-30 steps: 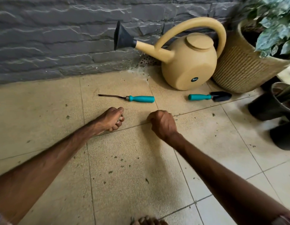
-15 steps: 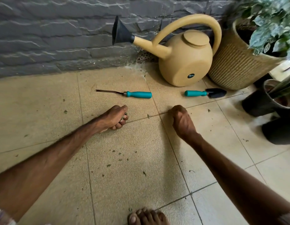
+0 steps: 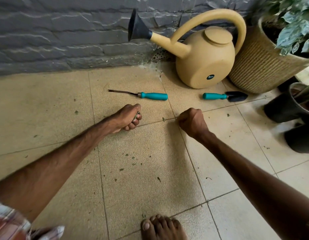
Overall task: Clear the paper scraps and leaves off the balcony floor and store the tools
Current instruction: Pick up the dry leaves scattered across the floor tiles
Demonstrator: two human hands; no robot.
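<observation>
Scraps are gripped in the curled left hand; the right hand is fisted, contents unseen. Leaf bits at centre, fork and trowel are left uncollected.

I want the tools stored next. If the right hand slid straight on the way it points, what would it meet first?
Probably the weeder, at its teal handle, up-left of the right hand. Only bare tile shows between them, though depth is unclear.
</observation>
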